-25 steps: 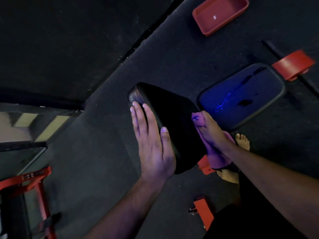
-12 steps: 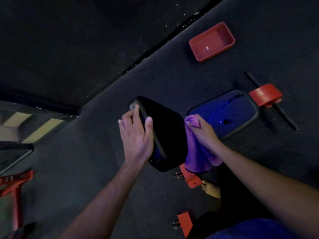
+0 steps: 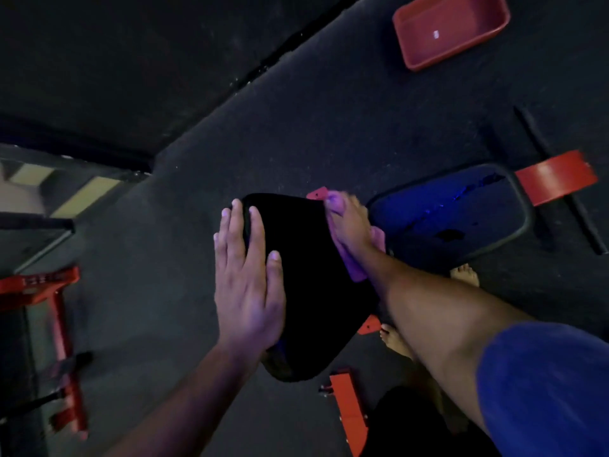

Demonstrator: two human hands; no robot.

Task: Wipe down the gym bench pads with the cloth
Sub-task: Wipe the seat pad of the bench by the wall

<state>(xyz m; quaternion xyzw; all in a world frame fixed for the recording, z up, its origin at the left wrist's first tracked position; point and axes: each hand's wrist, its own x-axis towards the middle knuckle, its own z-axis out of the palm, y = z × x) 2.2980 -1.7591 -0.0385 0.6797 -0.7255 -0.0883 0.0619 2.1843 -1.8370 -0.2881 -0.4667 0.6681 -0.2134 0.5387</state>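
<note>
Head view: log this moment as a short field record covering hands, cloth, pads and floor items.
left hand: left hand flat, fingers straight, bracing the black pad
right hand: right hand presses the purple cloth on the pad's right edge
second pad: blue-lit pad beyond, with shiny streaks
floor items: red tub on the floor, far right

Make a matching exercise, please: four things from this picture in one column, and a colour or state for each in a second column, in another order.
Things:
1. cloth
2. tub
3. left hand
4. seat pad

Colours or states:
a. red, on the floor at the top right
b. flat against the side of the black pad
c. purple, pressed under the right hand
d. blue sheen, with wet streaks

Pairs: 1-c, 2-a, 3-b, 4-d
</note>
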